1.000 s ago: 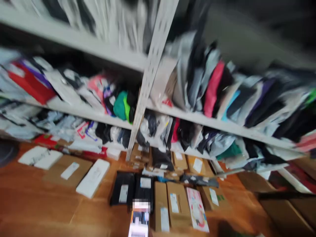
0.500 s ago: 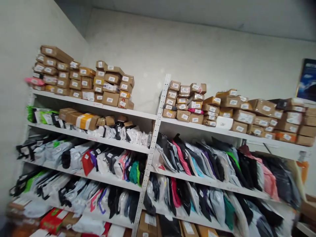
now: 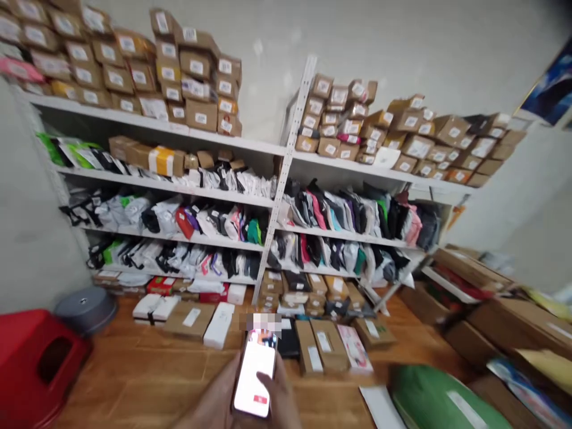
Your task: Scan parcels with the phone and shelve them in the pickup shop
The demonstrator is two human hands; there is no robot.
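Note:
A smartphone (image 3: 254,375) with a lit, mostly white screen is held upright low in the middle of the head view. My left hand (image 3: 223,384) wraps around its left side. Along the right edge lies my right hand (image 3: 283,393), its thumb over the lower part of the screen. The screen's top is blurred out, and the fingers behind the phone are hidden. Beyond it, cardboard boxes (image 3: 328,345) and a white box (image 3: 218,325) lie on the wooden floor.
White metal shelves (image 3: 241,195) along the wall carry labelled boxes and bagged parcels. A red plastic stool (image 3: 27,339) and a grey round tub (image 3: 84,310) are at left. Stacked cartons (image 3: 513,328) and a green package (image 3: 442,393) occupy the right.
My view has tilted down from the upper shelves, bringing the floor, the boxes on it, and both hands with the phone into sight.

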